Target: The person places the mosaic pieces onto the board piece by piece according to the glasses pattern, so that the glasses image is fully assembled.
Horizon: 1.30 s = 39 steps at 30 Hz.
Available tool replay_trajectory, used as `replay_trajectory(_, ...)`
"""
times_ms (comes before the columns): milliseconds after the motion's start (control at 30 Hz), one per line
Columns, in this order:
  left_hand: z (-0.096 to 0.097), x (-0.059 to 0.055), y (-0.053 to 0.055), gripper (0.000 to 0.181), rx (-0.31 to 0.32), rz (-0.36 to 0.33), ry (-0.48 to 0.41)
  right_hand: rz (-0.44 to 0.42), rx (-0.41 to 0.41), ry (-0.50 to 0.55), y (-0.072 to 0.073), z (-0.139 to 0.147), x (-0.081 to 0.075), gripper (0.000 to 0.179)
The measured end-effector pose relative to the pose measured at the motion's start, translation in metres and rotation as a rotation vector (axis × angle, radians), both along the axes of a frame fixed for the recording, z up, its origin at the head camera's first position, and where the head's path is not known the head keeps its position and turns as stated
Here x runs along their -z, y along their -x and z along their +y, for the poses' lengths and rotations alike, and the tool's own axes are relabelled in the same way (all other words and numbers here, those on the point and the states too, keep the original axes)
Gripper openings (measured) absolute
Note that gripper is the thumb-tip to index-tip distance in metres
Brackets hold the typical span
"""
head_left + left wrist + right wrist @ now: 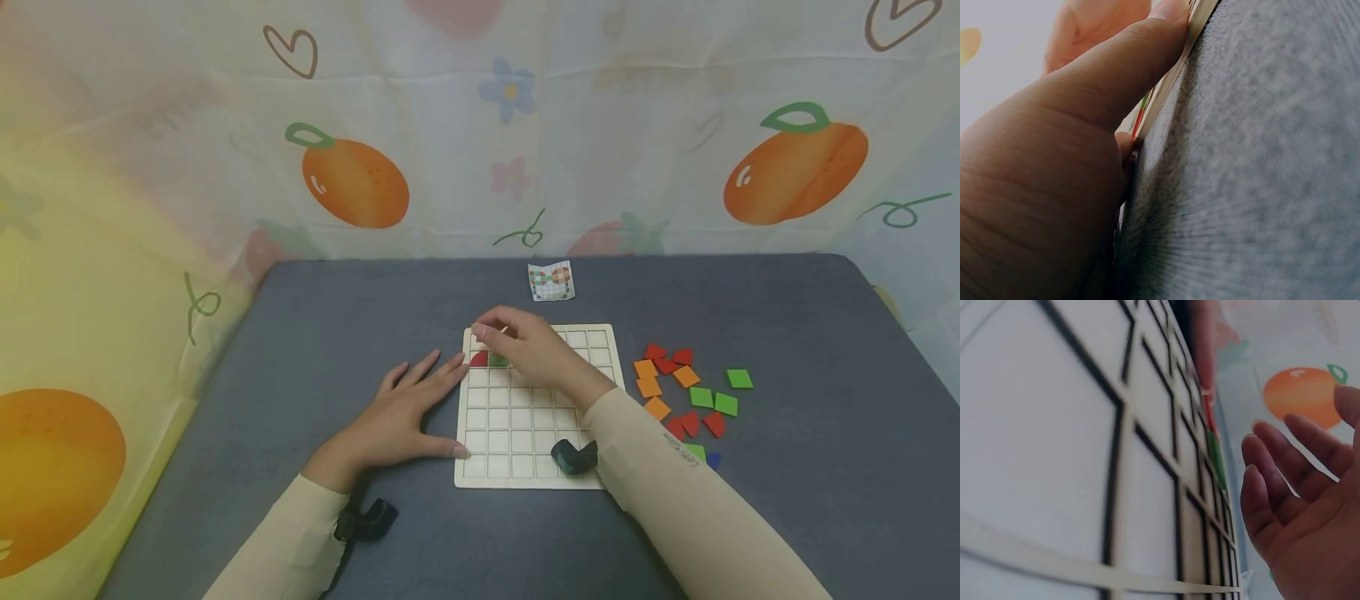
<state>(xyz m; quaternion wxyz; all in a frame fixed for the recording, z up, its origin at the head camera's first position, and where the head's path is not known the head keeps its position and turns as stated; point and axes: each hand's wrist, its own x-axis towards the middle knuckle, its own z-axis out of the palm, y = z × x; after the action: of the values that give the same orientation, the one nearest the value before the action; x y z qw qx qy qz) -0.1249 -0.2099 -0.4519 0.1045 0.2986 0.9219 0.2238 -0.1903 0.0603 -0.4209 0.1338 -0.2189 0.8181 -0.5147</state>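
Behind everything hangs a pale cloth with printed oranges, hearts and flowers (637,167), and before it stands the dark grey table (832,400). Over the table reach my two beige sleeves (712,517). Between them lies the cream-coloured square board, divided by raised lines into a grid (517,467); it lies flat.

My left hand (397,417) is at the left edge of the board, with the fingers spread and nothing in their hold; the thumb touches the same edge lower down. My right hand (536,350) is over the far left part of the board, fingers bent, thumb and forefinger near each other at the tips. Whether they pinch some small piece, I cannot tell (the right wrist view shows me only curved fingers).

Beyond the board there is a small white paper card with a coloured grid pattern (552,283). Two pieces are set side by side in the grid: a green square tile (497,359), partly in shadow, and on its left a red rounded tile (478,359), in the leftmost column.

To the right of the board are scattered loose green four-sided tiles (702,397), orange square tiles (686,377), red fan-like tiles (715,425) and, just beside my right sleeve, a dark blue piece (713,461), partly covered.
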Motion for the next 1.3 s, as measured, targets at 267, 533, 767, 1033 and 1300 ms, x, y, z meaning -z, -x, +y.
replay_trajectory(267, 0.001, -0.001, -0.001, 0.117, -0.01, 0.0, 0.003, -0.037, 0.0, 0.118, -0.006, 0.015, -0.014, 0.046)
replay_trajectory(533, 0.001, -0.001, -0.001, 0.117, -0.012, 0.015, 0.004, 0.002, 0.016, 0.209, -0.014, 0.041, -0.025, 0.042)
replay_trajectory(767, 0.001, 0.0, -0.001, 0.118, -0.019, 0.0, 0.022, -0.011, 0.079, 0.243, -0.023, 0.065, -0.031, 0.045)
replay_trajectory(1033, 0.001, 0.0, -0.001, 0.118, -0.02, -0.001, 0.018, 0.004, 0.105, 0.264, -0.03, 0.095, -0.027, 0.052)
replay_trajectory(1300, 0.001, 0.001, -0.001, 0.118, -0.015, 0.002, 0.017, 0.004, 0.116, 0.271, -0.043, 0.121, -0.023, 0.067)
